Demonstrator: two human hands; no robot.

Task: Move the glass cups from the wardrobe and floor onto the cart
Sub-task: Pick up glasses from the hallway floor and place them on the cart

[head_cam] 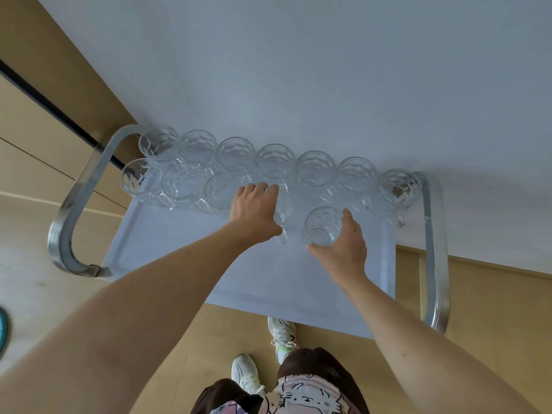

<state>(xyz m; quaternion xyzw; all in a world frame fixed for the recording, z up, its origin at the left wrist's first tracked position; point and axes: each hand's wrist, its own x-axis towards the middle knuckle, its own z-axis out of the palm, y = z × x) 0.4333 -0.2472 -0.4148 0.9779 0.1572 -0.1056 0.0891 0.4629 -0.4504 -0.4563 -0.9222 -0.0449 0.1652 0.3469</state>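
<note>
A pale blue cart top (pixel 209 264) with chrome handles stands against a white wall. Several clear faceted glass cups (pixel 236 153) line its far edge, with three more (pixel 183 183) in a second row at the left. My left hand (pixel 255 209) grips a glass cup (pixel 282 210) from above, just right of that second row; the hand covers most of the cup. My right hand (pixel 343 246) holds another glass cup (pixel 322 225) by its side, fingers curled round it, over the cart's middle right.
Chrome handle loops rise at the cart's left end (pixel 77 204) and right end (pixel 434 249). The near half of the cart top is bare. My white shoes (pixel 280 333) stand on the wooden floor below. A teal object (pixel 3 330) lies at the far left.
</note>
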